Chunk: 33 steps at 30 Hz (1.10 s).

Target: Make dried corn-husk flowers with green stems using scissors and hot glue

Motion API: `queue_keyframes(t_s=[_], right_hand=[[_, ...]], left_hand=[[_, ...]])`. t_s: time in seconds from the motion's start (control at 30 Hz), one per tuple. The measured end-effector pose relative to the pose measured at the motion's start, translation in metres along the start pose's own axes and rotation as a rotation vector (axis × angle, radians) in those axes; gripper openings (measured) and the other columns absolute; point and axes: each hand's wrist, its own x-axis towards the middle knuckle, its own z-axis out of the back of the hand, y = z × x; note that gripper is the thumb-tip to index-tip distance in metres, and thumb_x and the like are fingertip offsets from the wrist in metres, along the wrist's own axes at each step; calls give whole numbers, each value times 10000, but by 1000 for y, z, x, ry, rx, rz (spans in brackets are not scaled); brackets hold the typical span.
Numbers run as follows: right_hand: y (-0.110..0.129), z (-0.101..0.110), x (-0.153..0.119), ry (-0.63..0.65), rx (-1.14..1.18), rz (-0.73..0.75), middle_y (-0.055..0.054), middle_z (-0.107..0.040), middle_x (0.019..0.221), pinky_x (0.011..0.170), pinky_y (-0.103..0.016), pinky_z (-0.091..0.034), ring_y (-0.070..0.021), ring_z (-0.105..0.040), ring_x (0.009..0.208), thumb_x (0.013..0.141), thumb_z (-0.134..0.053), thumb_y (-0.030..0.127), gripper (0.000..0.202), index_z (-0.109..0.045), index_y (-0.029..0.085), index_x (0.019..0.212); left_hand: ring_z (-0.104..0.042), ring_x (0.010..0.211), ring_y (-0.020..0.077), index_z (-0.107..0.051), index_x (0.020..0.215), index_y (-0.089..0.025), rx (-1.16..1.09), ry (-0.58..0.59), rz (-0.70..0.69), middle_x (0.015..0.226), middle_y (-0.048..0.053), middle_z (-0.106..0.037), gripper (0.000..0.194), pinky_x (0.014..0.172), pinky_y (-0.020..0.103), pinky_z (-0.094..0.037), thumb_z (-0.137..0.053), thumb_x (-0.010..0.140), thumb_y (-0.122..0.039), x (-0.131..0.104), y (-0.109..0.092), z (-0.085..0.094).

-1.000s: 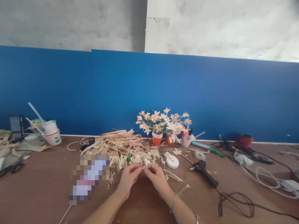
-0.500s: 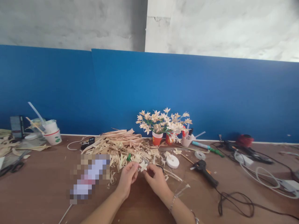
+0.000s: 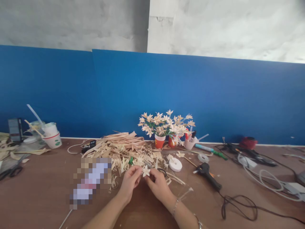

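A small cream flower point(image 3: 145, 170) with pointed petals is held up between my two hands, above the near edge of a heap of pale dried husk strips point(image 3: 124, 149). My left hand point(image 3: 130, 181) pinches it from the left, thumb and forefinger together. From the other side, the thumb and bent fingers of my right hand point(image 3: 157, 182) grip its right edge. Scissors point(image 3: 162, 172) lie partly hidden just behind my right hand. Similar flowers point(image 3: 166, 122) on green stems stand in red paper cups point(image 3: 159, 142) at the back.
Right of my hands are a white tape roll point(image 3: 175, 164), a clear tape roll point(image 3: 203, 158) and a black glue gun point(image 3: 208, 176) with a looped cord. A blurred-out device point(image 3: 90, 184) lies to the left. A blue partition point(image 3: 119, 92) borders the table's back, with white cables point(image 3: 269, 183) at far right.
The flower has turned slightly and its petals face the camera more fully. Both hands keep nearly the same place and grip; the whole view has shifted a little.
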Motion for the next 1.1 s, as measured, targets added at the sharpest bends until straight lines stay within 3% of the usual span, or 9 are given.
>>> queue_keyframes(t_s=[0.1, 0.2, 0.37, 0.47, 0.53, 0.73, 1.1], right_hand=[[0, -1, 0, -14, 2, -2, 21, -486, 572, 517, -213, -307, -109, -416, 545, 731, -498, 206, 139, -513, 168, 598], [2, 11, 7, -92, -12, -6, 13, -502, 581, 524, -213, -320, -113, -432, 556, 732, -499, 223, 134, -539, 163, 618], [-2, 70, 24, -392, -85, -153, 1, -544, 596, 536, -219, -344, -122, -451, 553, 746, -505, 313, 180, -572, 148, 719], [-16, 104, 21, -501, -110, -189, -10, -571, 628, 549, -221, -364, -132, -476, 575, 747, -495, 333, 211, -579, 140, 766], [-29, 115, 14, -510, -149, -239, -11, -574, 615, 542, -223, -366, -136, -479, 567, 744, -492, 350, 229, -580, 138, 733], [-62, 114, -2, -451, -269, -327, -29, -605, 595, 544, -247, -383, -163, -507, 556, 720, -474, 402, 308, -614, 128, 693], [-80, 108, 0, -382, -404, -326, -63, -645, 644, 576, -268, -397, -198, -556, 608, 718, -442, 367, 275, -598, 151, 648]], left_hand=[[-237, 384, 43, -544, 726, -160, -6, 14, 1, 429, -90, -336, 285, 379, 163, -113, -586, 712, -442, 1, 0, 0], [-238, 374, 43, -560, 787, -163, -21, 10, -23, 448, -83, -371, 303, 361, 160, -107, -555, 731, -461, 2, 1, 1], [-262, 372, 32, -570, 834, -164, -38, -22, -33, 540, -53, -478, 338, 346, 147, -104, -556, 718, -481, 5, 2, 4], [-270, 369, 30, -574, 819, -160, -53, -25, -30, 545, -47, -491, 345, 340, 144, -116, -569, 702, -484, 6, 3, 4], [-269, 371, 26, -575, 817, -155, -64, -23, -25, 555, -41, -500, 347, 340, 139, -120, -574, 698, -481, 5, 3, 3], [-260, 373, 20, -575, 807, -151, -59, -23, -9, 590, -36, -511, 353, 341, 136, -109, -581, 689, -483, 4, 2, 1], [-262, 354, 28, -581, 796, -150, -54, -16, -32, 507, -53, -468, 342, 333, 138, -125, -575, 696, -477, 7, 6, 4]])
